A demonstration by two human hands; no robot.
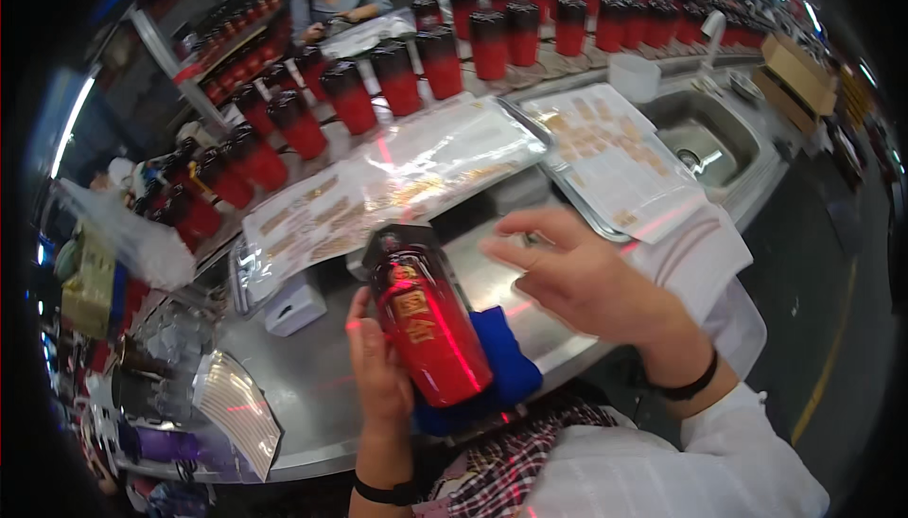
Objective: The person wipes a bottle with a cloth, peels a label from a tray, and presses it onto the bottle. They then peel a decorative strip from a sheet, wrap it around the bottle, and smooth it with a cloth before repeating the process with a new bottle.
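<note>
A glossy red glass bottle [433, 333] with a black shoulder and gold characters lies tilted before me, its neck pointing away. Beneath its lower part is a blue cloth [505, 351], and a dark angular support shows around its neck. My left hand [379, 365] holds the bottle along its left side, the fingers partly hidden behind the glass. To the right of the bottle, my right hand [585, 273] hovers above the steel worktop [316, 369], blurred, its fingers apart. I see nothing between them. Red laser lines cross the bottle and the worktop.
Sheets of gold decals [397, 184] lie on a tray beyond the bottle, more sheets [603, 142] on another tray at right. Several red-black bottles [489, 46] line the back. A sink [702, 138], a white box [296, 305] and a striped sheet [240, 408] flank the workspace. A person [337, 0] sits opposite.
</note>
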